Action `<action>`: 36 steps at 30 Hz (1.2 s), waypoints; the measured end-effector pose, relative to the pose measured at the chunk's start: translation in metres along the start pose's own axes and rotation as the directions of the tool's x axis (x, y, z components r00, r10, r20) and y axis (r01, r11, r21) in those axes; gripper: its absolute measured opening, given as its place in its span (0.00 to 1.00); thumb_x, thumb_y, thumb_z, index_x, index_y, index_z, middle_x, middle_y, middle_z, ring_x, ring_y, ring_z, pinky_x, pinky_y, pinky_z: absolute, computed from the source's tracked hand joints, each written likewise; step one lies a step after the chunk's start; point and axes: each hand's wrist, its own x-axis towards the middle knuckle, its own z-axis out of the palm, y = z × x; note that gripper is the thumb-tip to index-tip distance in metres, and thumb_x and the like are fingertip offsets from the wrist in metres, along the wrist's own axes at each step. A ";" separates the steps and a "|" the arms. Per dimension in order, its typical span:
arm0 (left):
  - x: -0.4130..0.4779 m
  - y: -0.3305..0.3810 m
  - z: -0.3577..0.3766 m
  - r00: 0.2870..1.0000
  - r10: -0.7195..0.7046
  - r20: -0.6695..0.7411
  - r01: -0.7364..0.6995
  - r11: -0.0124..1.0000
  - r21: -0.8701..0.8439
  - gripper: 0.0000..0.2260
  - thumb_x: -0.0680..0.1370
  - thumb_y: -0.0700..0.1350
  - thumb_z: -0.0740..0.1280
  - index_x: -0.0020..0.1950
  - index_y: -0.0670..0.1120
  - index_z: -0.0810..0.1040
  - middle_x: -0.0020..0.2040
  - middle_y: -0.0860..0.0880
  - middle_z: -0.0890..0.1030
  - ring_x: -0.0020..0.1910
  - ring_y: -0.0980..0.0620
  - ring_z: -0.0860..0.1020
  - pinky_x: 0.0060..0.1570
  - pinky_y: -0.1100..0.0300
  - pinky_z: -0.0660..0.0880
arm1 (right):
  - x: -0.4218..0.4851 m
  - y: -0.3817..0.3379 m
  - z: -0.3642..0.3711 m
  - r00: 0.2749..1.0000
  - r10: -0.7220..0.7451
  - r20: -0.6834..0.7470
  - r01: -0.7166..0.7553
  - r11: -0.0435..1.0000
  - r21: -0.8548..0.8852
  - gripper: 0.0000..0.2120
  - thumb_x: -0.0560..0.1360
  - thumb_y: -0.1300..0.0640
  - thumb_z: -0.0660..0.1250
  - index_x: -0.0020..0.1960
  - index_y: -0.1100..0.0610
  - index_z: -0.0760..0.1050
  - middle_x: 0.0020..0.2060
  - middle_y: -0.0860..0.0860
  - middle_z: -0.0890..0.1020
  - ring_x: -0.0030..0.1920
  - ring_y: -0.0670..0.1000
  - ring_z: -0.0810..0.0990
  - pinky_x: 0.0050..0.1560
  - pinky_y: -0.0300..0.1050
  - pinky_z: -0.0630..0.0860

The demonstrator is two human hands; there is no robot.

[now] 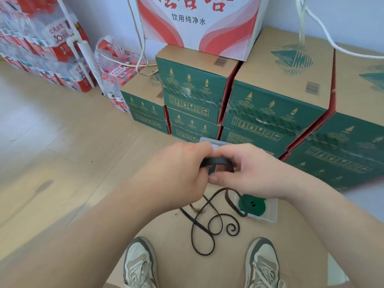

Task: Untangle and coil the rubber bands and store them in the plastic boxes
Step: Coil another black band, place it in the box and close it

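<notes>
A black rubber band (218, 162) is partly wound into a small coil held between both hands at the centre of the view. My left hand (178, 173) grips the coil from the left, and my right hand (249, 173) pinches it from the right with thumb and fingers. The band's loose tail (209, 225) hangs down and lies in loops and a curl on the floor between my shoes. A clear plastic box (270, 213) on the floor below my right wrist holds a coiled green band (252, 204). Another clear plastic box (216, 141) shows just behind my fingers.
Stacked green cartons (270, 104) stand right behind the hands, with a red-and-white water carton (197, 21) on top. Shrink-wrapped bottle packs (41, 48) fill the far left. My two shoes (139, 265) stand on the wooden floor at the bottom.
</notes>
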 end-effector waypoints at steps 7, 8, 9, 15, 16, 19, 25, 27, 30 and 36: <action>0.002 -0.018 -0.001 0.942 -0.225 0.248 0.234 0.972 -0.009 0.03 0.78 0.46 0.67 0.46 0.54 0.75 0.39 0.54 0.77 0.39 0.53 0.76 0.36 0.60 0.69 | -0.006 -0.001 -0.019 0.985 0.068 -0.161 -0.071 0.997 -0.013 0.11 0.82 0.56 0.65 0.44 0.51 0.82 0.35 0.46 0.86 0.32 0.39 0.80 0.38 0.29 0.73; 0.002 -0.022 -0.002 0.929 -0.242 0.282 0.242 0.970 0.034 0.04 0.79 0.45 0.66 0.47 0.54 0.75 0.41 0.54 0.77 0.42 0.52 0.76 0.37 0.60 0.70 | -0.006 0.002 -0.021 0.976 0.088 -0.200 -0.091 0.996 -0.006 0.11 0.82 0.55 0.65 0.44 0.51 0.82 0.35 0.45 0.86 0.32 0.38 0.80 0.38 0.29 0.73; 0.001 -0.026 -0.005 0.918 -0.259 0.300 0.252 0.966 0.063 0.04 0.79 0.45 0.66 0.49 0.54 0.76 0.43 0.55 0.78 0.43 0.52 0.76 0.39 0.60 0.70 | -0.005 0.005 -0.023 0.968 0.105 -0.228 -0.117 0.992 -0.041 0.12 0.83 0.53 0.64 0.42 0.50 0.82 0.35 0.44 0.86 0.31 0.38 0.79 0.38 0.31 0.72; -0.001 -0.031 -0.024 0.937 -0.288 0.200 0.270 0.956 0.113 0.03 0.80 0.48 0.67 0.48 0.53 0.79 0.40 0.54 0.78 0.40 0.54 0.76 0.38 0.58 0.72 | -0.004 0.021 -0.019 0.957 0.241 -0.161 -0.271 0.941 -0.202 0.08 0.81 0.54 0.67 0.44 0.45 0.81 0.38 0.46 0.85 0.33 0.45 0.79 0.41 0.42 0.78; -0.002 -0.028 -0.023 0.943 -0.273 0.192 0.254 0.960 0.120 0.03 0.80 0.48 0.66 0.48 0.53 0.79 0.40 0.54 0.79 0.41 0.52 0.76 0.39 0.56 0.74 | -0.004 0.018 -0.016 0.969 0.206 -0.137 -0.226 0.961 -0.156 0.07 0.80 0.56 0.68 0.49 0.44 0.81 0.40 0.44 0.86 0.38 0.44 0.82 0.46 0.40 0.80; -0.001 -0.015 -0.016 0.975 -0.179 0.134 0.165 0.980 0.108 0.05 0.80 0.48 0.65 0.47 0.52 0.80 0.37 0.53 0.78 0.40 0.49 0.76 0.39 0.52 0.77 | -0.002 0.005 -0.001 0.991 0.103 -0.090 -0.109 0.992 -0.062 0.14 0.77 0.54 0.72 0.60 0.41 0.79 0.45 0.42 0.86 0.47 0.42 0.84 0.52 0.38 0.80; 0.003 -0.016 -0.017 0.967 -0.205 0.148 0.192 0.976 0.102 0.03 0.79 0.50 0.69 0.52 0.55 0.78 0.40 0.56 0.76 0.42 0.53 0.76 0.41 0.56 0.75 | 0.000 -0.002 0.001 0.970 -0.019 -0.241 -0.031 0.979 -0.201 0.08 0.81 0.55 0.66 0.50 0.45 0.83 0.37 0.44 0.84 0.39 0.48 0.83 0.46 0.51 0.80; 0.003 -0.023 -0.022 0.965 -0.230 0.127 0.223 0.972 0.069 0.03 0.79 0.50 0.69 0.52 0.56 0.79 0.40 0.57 0.78 0.42 0.54 0.76 0.43 0.56 0.77 | 0.000 0.001 -0.003 0.950 0.024 -0.313 -0.078 0.984 -0.162 0.09 0.82 0.56 0.65 0.49 0.46 0.82 0.37 0.43 0.85 0.40 0.46 0.84 0.47 0.49 0.82; 0.001 -0.027 -0.028 0.964 -0.250 0.094 0.251 0.968 0.001 0.03 0.79 0.53 0.70 0.49 0.55 0.82 0.39 0.56 0.81 0.40 0.55 0.78 0.42 0.57 0.78 | 0.001 0.008 -0.006 0.940 0.095 -0.328 -0.156 0.974 -0.165 0.09 0.82 0.56 0.64 0.49 0.46 0.81 0.38 0.42 0.85 0.42 0.45 0.84 0.50 0.48 0.82; 0.001 -0.023 -0.023 0.973 -0.221 0.064 0.219 0.975 0.040 0.05 0.80 0.51 0.69 0.52 0.55 0.84 0.39 0.56 0.82 0.41 0.55 0.79 0.43 0.57 0.80 | 0.003 0.014 -0.007 0.950 0.205 -0.237 -0.282 0.891 -0.357 0.07 0.83 0.52 0.60 0.53 0.43 0.76 0.46 0.43 0.83 0.41 0.45 0.80 0.47 0.51 0.81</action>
